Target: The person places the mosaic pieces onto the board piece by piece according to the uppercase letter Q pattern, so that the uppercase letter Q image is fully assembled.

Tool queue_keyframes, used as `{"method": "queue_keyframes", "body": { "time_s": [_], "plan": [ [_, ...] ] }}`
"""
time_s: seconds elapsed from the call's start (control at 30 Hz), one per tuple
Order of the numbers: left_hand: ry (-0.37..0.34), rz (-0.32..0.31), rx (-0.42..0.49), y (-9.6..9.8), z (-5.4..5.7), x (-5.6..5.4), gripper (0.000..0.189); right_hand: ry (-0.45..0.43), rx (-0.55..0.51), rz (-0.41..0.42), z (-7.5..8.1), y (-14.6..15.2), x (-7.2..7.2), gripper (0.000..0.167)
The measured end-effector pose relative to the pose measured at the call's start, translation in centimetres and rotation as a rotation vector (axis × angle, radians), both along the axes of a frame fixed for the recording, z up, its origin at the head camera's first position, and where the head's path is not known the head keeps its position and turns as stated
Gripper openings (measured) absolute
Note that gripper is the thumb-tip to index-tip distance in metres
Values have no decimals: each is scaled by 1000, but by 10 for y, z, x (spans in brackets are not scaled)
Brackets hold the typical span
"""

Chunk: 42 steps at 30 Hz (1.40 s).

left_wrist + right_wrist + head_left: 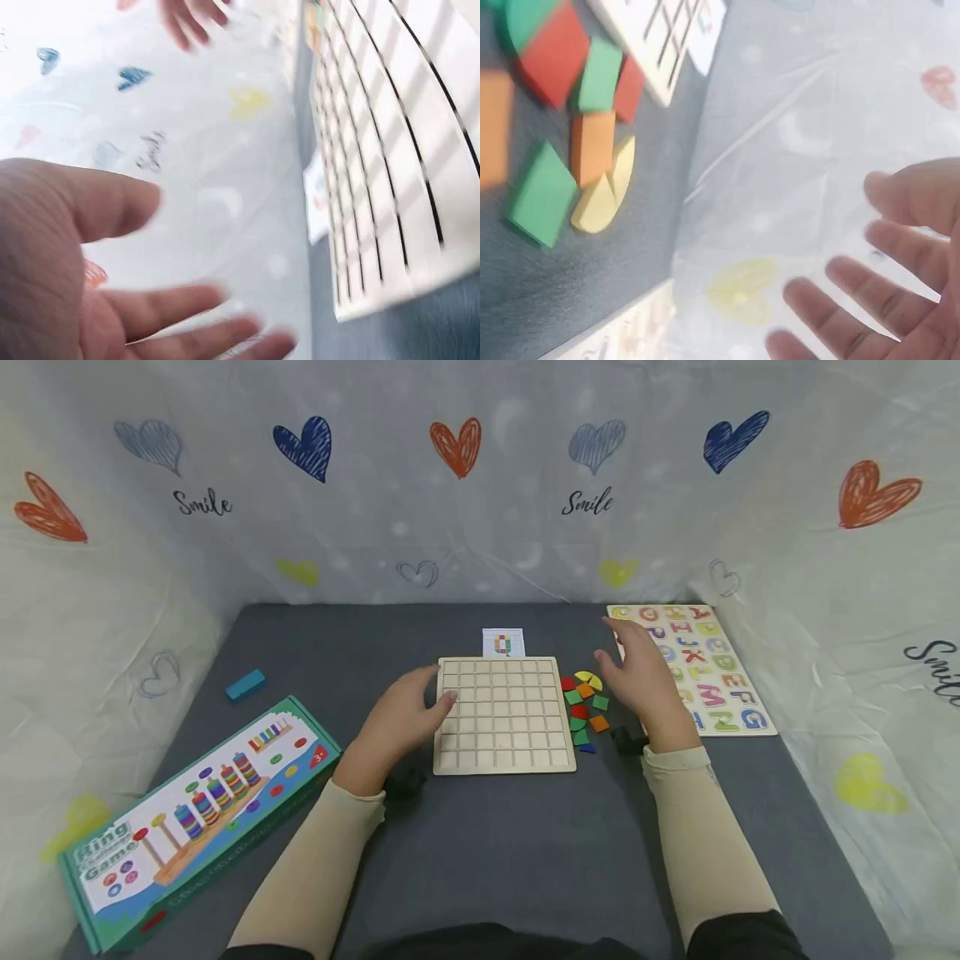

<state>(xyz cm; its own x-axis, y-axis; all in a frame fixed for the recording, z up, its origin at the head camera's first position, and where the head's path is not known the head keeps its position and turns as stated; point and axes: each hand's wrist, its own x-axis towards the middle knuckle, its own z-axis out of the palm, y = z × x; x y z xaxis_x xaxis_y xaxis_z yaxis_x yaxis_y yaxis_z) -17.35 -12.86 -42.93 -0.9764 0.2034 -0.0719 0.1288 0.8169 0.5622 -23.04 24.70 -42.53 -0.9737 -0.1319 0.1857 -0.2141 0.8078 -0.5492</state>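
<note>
A square wooden grid board (504,724) lies in the middle of the grey table, its cells bare. My left hand (397,717), fingers relaxed and holding nothing, is at the board's left edge, where the thumb overlaps it in the head view. To the right of the board is a loose cluster of red, green, orange, yellow and blue pieces; a green square (543,196) and a yellow rounded piece (596,206) show up close in the right wrist view. Between this cluster and the alphabet board (708,693) hovers my right hand (643,681), fingers spread and holding nothing.
Behind the grid board lies a small card (502,642) with a coloured pattern. A green Ring Game box (202,827) lies slanted at the left, with a blue block (245,685) beyond it. A heart-printed white curtain (510,543) encloses the table's back and sides.
</note>
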Motion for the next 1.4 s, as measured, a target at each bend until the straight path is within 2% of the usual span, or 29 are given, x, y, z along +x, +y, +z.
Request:
{"method": "queue_keyframes", "body": {
  "time_s": [0.07, 0.13, 0.23, 0.33, 0.53, 0.67, 0.8, 0.97, 1.07, 1.17, 1.3, 1.4],
  "plan": [
    [-45, -47, 21, 6, 3, 9, 64, -87, 18, 20, -2, 0, -12, 58],
    [-63, -125, -3, 13, 3, 17, 57, -189, 54, 40, -8, 0, -23, 54],
    [-67, -226, -76, 23, -3, 28, 56, -322, 108, 79, -20, 1, -34, 49],
    [-62, -272, -160, 28, -10, 35, 58, -379, 148, 107, -29, 1, -37, 44],
    [-55, -256, -241, 28, -21, 42, 55, -343, 142, 113, -37, -5, -37, 37],
    [-43, -255, -241, 30, -25, 42, 56, -328, 151, 84, -38, -6, -37, 34],
    [-61, -255, -240, 32, -25, 42, 58, -342, 141, 66, -38, -5, -35, 32],
    [-67, -258, -245, 35, -28, 41, 58, -350, 117, 56, -40, -2, -34, 24],
    [-66, -254, -243, 36, -29, 41, 56, -324, 101, 58, -39, -3, -33, 17],
    [-59, -243, -233, 35, -27, 42, 54, -254, 69, 71, -28, -13, -34, 12],
    [-45, -232, -227, 36, -27, 40, 52, -151, 19, 120, -1, -42, -44, 10],
    [-44, -236, -219, 37, -29, 39, 51, -137, 9, 173, 9, -68, -54, 11]
  ]
}}
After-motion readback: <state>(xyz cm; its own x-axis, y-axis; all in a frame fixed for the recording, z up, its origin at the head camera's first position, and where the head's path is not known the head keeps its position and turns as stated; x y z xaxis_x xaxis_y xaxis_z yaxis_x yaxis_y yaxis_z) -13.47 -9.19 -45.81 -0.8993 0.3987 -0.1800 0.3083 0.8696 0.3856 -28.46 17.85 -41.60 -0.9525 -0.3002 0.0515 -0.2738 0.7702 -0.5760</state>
